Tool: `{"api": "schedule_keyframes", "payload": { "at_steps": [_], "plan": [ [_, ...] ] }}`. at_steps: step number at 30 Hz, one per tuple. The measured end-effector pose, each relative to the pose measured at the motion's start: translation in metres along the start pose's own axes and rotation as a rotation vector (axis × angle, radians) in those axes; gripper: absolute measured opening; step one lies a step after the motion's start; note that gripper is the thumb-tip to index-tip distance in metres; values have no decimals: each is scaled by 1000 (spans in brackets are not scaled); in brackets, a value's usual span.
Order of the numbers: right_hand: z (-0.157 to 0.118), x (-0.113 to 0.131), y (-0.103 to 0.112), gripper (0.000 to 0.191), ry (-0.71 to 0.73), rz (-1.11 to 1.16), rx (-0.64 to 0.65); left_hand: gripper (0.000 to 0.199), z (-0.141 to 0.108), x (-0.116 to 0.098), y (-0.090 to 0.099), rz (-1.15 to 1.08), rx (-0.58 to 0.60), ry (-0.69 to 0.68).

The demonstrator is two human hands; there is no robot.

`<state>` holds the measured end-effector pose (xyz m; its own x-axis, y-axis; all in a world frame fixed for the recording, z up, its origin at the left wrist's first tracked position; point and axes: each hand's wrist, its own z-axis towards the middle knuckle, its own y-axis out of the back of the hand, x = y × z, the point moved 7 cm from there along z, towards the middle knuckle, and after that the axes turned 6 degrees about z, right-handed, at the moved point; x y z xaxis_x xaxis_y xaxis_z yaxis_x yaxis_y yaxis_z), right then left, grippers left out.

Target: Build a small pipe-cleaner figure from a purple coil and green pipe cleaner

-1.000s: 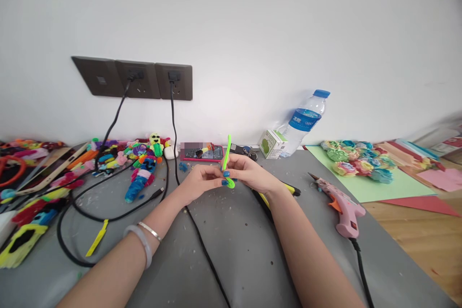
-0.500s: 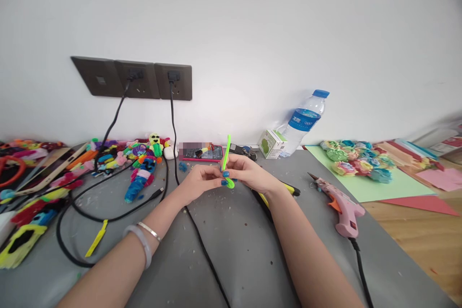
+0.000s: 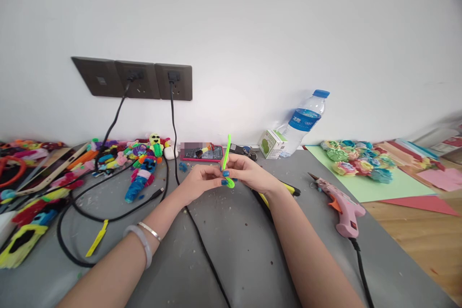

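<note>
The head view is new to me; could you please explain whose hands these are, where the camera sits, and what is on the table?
There is no machine here: a person works with a bare left hand and right hand. The camera is worn on that person's head, looking forward and down. Both hands hold a bright green stem at their fingertips. On the grey table are colourful craft pieces at left, a phone and a carton further back, and a pink glue gun at right.
</note>
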<state>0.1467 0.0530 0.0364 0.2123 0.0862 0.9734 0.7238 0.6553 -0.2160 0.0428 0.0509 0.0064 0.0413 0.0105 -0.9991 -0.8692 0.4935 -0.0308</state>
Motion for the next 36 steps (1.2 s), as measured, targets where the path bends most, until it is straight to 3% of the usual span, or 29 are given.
{"api": "schedule_keyframes", "payload": {
  "at_steps": [26, 36],
  "plan": [
    [1, 1, 1, 19, 24, 10, -6, 17, 0, -1, 1, -10, 10, -22],
    [1, 4, 10, 25, 52, -30, -144, 25, 1, -8, 8, 1, -85, -92]
  ]
}}
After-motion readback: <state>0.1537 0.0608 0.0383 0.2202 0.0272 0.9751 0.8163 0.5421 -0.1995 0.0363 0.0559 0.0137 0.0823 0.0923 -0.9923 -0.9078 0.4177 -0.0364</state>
